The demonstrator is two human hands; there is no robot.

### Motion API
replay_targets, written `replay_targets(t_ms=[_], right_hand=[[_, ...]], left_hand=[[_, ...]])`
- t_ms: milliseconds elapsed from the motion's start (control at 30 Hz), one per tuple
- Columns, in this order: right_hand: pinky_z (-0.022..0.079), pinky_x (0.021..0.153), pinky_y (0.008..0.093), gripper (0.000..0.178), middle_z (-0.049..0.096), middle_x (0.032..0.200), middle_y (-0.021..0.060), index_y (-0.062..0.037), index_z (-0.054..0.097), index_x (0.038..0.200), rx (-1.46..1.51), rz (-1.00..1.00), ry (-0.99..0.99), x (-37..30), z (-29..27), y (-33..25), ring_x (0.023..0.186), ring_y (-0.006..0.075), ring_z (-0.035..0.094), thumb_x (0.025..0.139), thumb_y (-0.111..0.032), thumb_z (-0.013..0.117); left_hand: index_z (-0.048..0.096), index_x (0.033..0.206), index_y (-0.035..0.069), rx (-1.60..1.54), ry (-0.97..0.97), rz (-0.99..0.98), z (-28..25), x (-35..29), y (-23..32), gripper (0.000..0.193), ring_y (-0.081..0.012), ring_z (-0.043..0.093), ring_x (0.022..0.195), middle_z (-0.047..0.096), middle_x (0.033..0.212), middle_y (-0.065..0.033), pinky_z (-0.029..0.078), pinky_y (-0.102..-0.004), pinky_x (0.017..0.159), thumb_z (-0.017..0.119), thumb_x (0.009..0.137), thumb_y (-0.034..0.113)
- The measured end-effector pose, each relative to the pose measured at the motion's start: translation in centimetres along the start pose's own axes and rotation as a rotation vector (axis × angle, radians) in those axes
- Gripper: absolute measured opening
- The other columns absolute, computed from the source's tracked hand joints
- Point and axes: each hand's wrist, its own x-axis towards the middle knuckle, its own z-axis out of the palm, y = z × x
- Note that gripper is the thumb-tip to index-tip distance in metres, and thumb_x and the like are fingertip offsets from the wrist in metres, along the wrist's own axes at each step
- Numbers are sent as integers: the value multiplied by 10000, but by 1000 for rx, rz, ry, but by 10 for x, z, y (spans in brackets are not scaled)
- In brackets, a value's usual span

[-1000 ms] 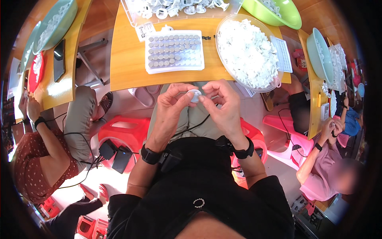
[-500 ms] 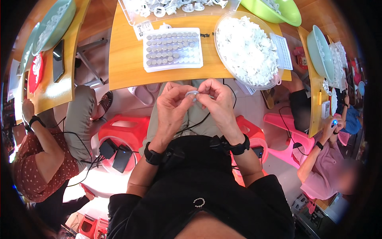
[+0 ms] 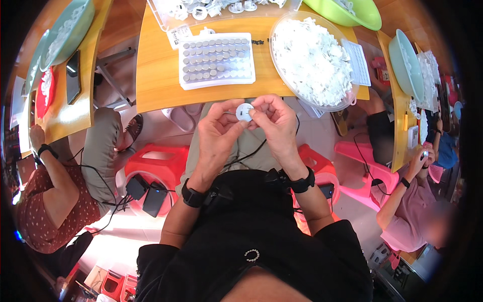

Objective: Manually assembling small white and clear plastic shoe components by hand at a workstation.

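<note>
Between my two hands, over my lap just off the table's front edge, is a small round white plastic part [image 3: 243, 112] with a dark slot in its face. My left hand [image 3: 219, 124] grips its left side between thumb and fingers. On the other side, my right hand [image 3: 274, 122] pinches its right edge, thumb against the face. Beyond them on the table stands a white tray [image 3: 218, 85] with rows of round grey button cells [image 3: 202, 52]. To its right, a clear round tub [image 3: 274, 48] is heaped with small white plastic pieces [image 3: 314, 65].
A clear bin [image 3: 163, 22] of white parts and a green bowl [image 3: 370, 19] stand at the table's back. Small black pieces [image 3: 257, 42] lie near the tray. Red stools [image 3: 156, 166] flank me; co-workers sit at tables on the left [image 3: 60, 201] and right [image 3: 410, 211].
The round white part has turned so its flat face now shows, where it was seen nearly edge-on before. My hands have shifted slightly, still together on it.
</note>
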Motion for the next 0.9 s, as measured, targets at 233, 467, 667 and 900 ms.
replay_targets(t_ms=[233,467,667,900], right_hand=[[484,555,250,175,573,781,69,16,595,934,-523,-318,34,-6,5,-2,635,140,591,759,19,609],[451,514,382,180,533,733,135,6,591,886,-894,-448,23,-11,6,-8,597,313,561,718,-53,618],[448,504,395,148,517,704,133,8,574,837,-960,-461,24,-11,7,-8,588,328,558,707,-54,608],[451,475,394,116,503,685,130,4,569,800,-1023,-503,26,-13,6,0,559,335,557,701,-47,603]], left_hand=[[567,1084,-48,136,23,113,0,2,-8,332,-119,584,854,489,1010,-42,486,-229,769,573,763,-132],[618,1056,22,415,37,218,1,1,-10,377,-135,589,779,490,911,-73,506,-231,679,564,724,-148],[607,1057,2,467,9,240,3,0,-6,389,-166,580,743,502,896,-93,512,-254,664,549,709,-163],[598,1031,-25,514,-16,276,-1,-4,-9,372,-207,572,734,515,904,-118,488,-283,647,513,703,-176]])
